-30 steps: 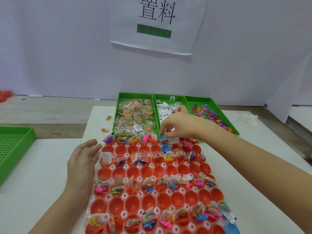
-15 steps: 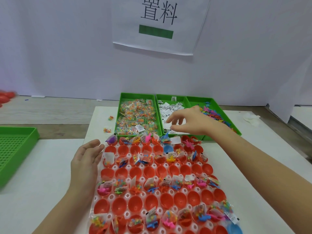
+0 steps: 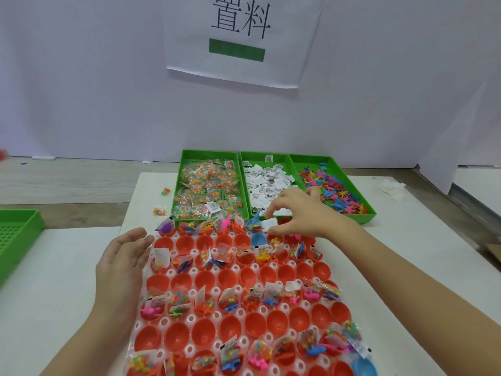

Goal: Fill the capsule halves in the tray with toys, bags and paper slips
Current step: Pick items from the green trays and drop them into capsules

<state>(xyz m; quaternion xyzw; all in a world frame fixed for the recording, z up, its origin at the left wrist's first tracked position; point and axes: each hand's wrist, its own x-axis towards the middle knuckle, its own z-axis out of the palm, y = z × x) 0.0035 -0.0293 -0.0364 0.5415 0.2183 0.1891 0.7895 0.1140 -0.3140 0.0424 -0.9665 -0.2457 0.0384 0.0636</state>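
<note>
Capsule halves (image 3: 254, 324) are seated in the tray (image 3: 190, 318), its left edge touched by the flat left hand (image 3: 122, 259); whether the paper slip (image 3: 270, 224) is pinched by the right hand (image 3: 301, 213) cannot be told.

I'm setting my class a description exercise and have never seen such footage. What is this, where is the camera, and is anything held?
No machine: a person works with two bare hands, filmed by a camera on their head, looking down. On the white table lies a clear tray of red capsule halves, some filled, some empty. Behind it, three green bins hold bags, paper slips and coloured toys. The left hand lies open at the tray's left edge. The right hand curls its fingers around a white slip in the far row; whether they pinch it is unclear.
</note>
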